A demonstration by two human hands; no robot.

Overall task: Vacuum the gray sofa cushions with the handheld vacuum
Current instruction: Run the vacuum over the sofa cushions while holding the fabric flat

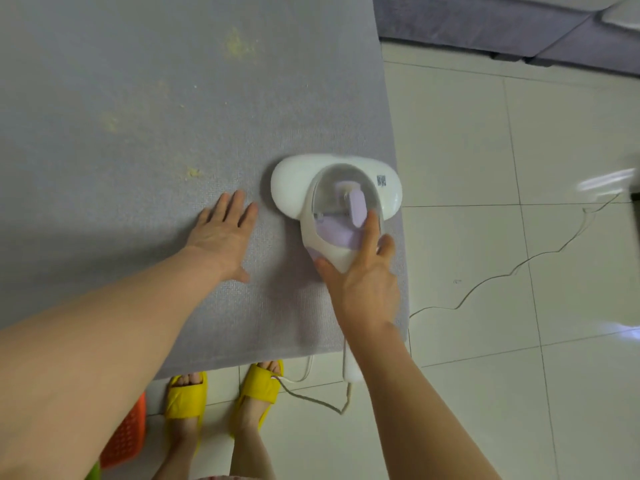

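Note:
A white handheld vacuum (311,183) with a clear dust cup and lilac parts sits flat on the gray sofa cushion (138,140), near its right edge. My right hand (363,275) grips the vacuum's rear handle, forefinger stretched forward along the lilac part. My left hand (223,233) lies flat on the cushion, fingers straight, just left of the vacuum and apart from it. Yellow crumb patches (239,46) dot the cushion farther away, with a small one (192,173) close to my left hand.
The vacuum's cord (502,271) trails over the pale tiled floor to the right and loops by my yellow slippers (258,386). An orange basket (128,438) stands at the lower left. Another gray sofa section (485,22) is at the top right.

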